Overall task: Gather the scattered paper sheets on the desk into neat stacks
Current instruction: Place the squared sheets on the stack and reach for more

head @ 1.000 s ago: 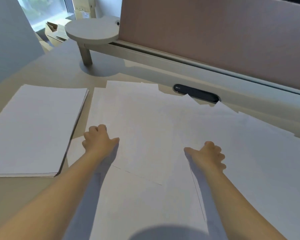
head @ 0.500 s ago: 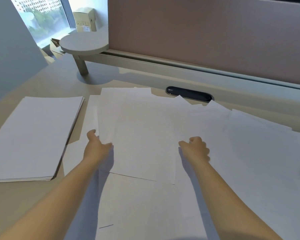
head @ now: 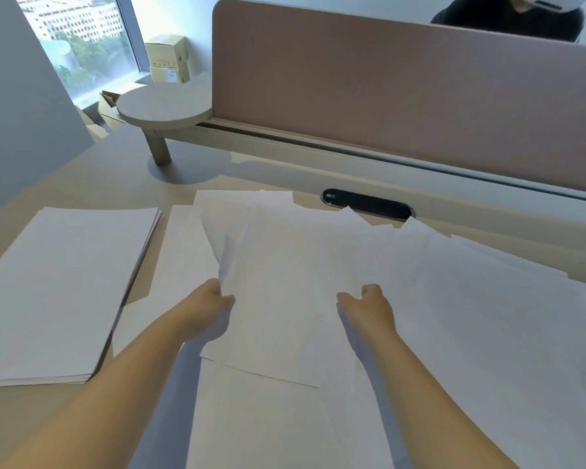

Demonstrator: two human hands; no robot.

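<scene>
White paper sheets (head: 487, 316) lie loose and overlapping across the middle and right of the beige desk (head: 109, 177). A neat stack of paper (head: 58, 289) sits at the left. My left hand (head: 210, 309) pinches the left edge of a few central sheets (head: 285, 282), which curl upward there. My right hand (head: 369, 309) grips the right side of the same sheets, with its fingers tucked under the paper.
A pink divider panel (head: 403, 96) runs along the desk's back, with a black oval cable port (head: 366, 203) before it. A round raised shelf (head: 164, 106) stands at the back left. A person sits beyond the divider. Cardboard boxes (head: 166, 57) stand by the window.
Both hands have closed in on the central sheets and drawn them together. The left edge of the sheets has lifted off the desk. The camera has tilted up.
</scene>
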